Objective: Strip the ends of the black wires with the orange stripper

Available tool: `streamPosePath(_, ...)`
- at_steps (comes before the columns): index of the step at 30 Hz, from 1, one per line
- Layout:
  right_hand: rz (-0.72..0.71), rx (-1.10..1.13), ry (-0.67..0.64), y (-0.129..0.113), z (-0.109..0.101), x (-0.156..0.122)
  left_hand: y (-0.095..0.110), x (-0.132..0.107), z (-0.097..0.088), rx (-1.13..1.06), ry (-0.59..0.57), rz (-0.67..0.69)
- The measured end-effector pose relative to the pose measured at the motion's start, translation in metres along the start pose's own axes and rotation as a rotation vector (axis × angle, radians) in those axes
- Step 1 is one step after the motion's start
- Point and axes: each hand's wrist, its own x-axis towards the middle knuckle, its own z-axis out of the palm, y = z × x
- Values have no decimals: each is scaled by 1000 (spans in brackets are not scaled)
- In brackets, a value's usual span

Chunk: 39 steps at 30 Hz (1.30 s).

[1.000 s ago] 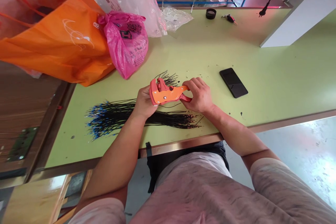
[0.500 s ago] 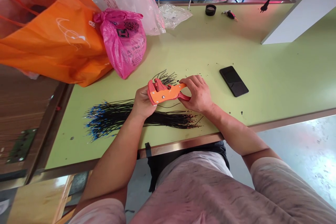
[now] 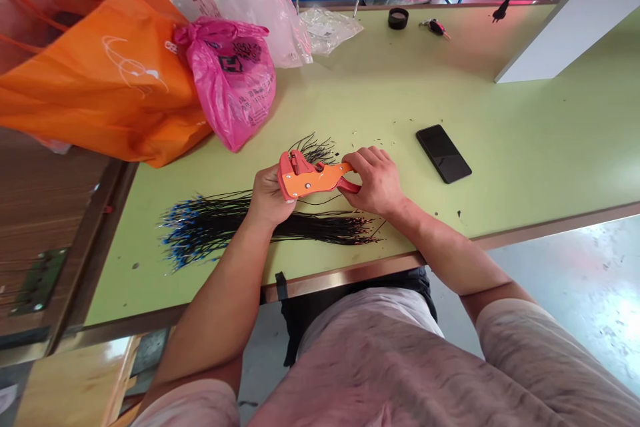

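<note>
Wire bundle [image 3: 220,230] on the workbench [image 3: 500,120], phone [image 3: 443,154] to its right, apparently keys [image 3: 435,27] behind

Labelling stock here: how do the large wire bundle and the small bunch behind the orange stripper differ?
The large bundle is far fuller than the small bunch. It lies in long parallel strands; the small bunch fans loosely. It shows blue tips; the small bunch shows none. Both are thin black wires.

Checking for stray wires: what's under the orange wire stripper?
A bundle of thin black wires lies on the pale green tabletop below the orange wire stripper. The left hand and the tool cover the stretch directly beneath, so it cannot be seen.
</note>
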Motion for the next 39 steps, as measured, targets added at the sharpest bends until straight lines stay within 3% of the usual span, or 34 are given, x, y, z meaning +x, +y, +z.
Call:
streamPosePath(5, 53, -22, -45, 0, 2, -2, 2, -3, 5, 92, -27, 100)
streamPosePath(11, -81, 85, 86, 2, 3, -2, 18, -4, 15, -25, 30, -99)
streamPosePath(14, -62, 118, 68, 4, 5, -1, 22, -3, 17, -51, 42, -104)
streamPosePath(26, -28, 151, 68, 3, 5, -1, 10, -3, 9, 6, -5, -5)
streamPosePath(34, -7, 160, 76, 0, 4, -1, 10, -4, 14, 62, 44, 33)
streamPosePath(39, 49, 277, 99, 2, 6, -1, 10, -3, 13, 42, 84, 19)
